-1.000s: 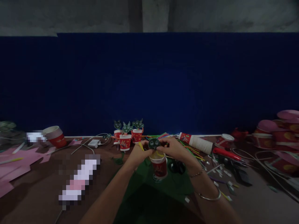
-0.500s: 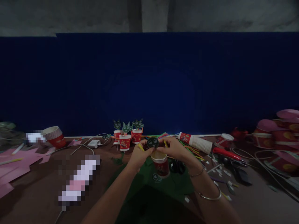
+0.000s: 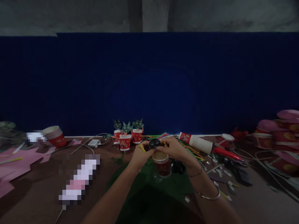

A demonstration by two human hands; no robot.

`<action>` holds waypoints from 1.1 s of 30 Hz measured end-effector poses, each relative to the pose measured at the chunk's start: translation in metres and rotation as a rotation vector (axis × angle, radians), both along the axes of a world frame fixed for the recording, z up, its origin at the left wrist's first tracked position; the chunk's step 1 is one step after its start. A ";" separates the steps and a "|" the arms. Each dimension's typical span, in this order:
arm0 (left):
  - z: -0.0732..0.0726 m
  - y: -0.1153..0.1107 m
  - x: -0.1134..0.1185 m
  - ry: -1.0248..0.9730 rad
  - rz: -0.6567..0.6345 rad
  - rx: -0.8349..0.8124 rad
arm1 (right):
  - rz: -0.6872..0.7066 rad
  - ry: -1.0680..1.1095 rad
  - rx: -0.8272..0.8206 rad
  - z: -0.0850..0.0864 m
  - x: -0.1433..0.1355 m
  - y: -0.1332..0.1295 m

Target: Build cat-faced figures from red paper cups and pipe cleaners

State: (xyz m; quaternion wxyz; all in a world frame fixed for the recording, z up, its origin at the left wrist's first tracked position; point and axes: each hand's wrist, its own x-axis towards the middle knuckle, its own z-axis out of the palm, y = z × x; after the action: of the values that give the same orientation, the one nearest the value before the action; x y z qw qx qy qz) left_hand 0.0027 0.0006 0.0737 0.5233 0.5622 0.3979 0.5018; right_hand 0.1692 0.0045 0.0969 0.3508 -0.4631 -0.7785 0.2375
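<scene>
A dark green paper animal-face cutout (image 3: 154,143) is pinched between my left hand (image 3: 140,154) and my right hand (image 3: 175,151), at the far rim of a red paper cup (image 3: 163,168). Both thumbs meet just below the face, over the cup's mouth. Short yellow strips show beside the fingers of each hand; how they are fixed is hidden. The cup tilts a little on green paper (image 3: 140,193). A small round green cutout (image 3: 157,177) lies against its lower left. Black scissor handles (image 3: 178,167) sit right of the cup.
Several red cups with green animal faces (image 3: 125,142) stand behind my left hand. Coloured sticks (image 3: 191,147), a lying stack of cups (image 3: 198,143), a red-handled tool (image 3: 226,153) and paper scraps are to the right. Pink paper (image 3: 21,161) and a cup stack (image 3: 54,137) are left.
The cup and the face cutout have shifted slightly to the right, and the face now leans back a little. Both hands keep their grip almost unmoved.
</scene>
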 end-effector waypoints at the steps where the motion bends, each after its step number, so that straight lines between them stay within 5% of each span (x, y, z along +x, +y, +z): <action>1: 0.000 0.000 0.000 -0.009 -0.012 0.004 | 0.020 -0.008 0.014 0.000 0.000 -0.001; 7: 0.003 -0.002 -0.002 0.009 0.005 -0.024 | 0.090 0.038 0.072 0.000 -0.004 -0.003; 14: 0.008 0.001 -0.010 0.010 -0.114 -0.057 | -0.010 0.005 0.002 0.001 -0.006 -0.004; 23: -0.003 0.005 -0.005 0.078 0.049 0.069 | 0.028 0.020 -0.024 0.000 -0.009 -0.004; 33: -0.002 0.008 -0.009 0.064 -0.030 -0.052 | 0.076 0.071 -0.177 -0.010 -0.005 0.002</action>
State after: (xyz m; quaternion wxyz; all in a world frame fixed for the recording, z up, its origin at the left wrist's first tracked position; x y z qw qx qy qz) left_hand -0.0067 0.0084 0.0719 0.5323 0.5701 0.4188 0.4651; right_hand 0.1641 0.0062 0.0872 0.3266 -0.4536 -0.7586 0.3348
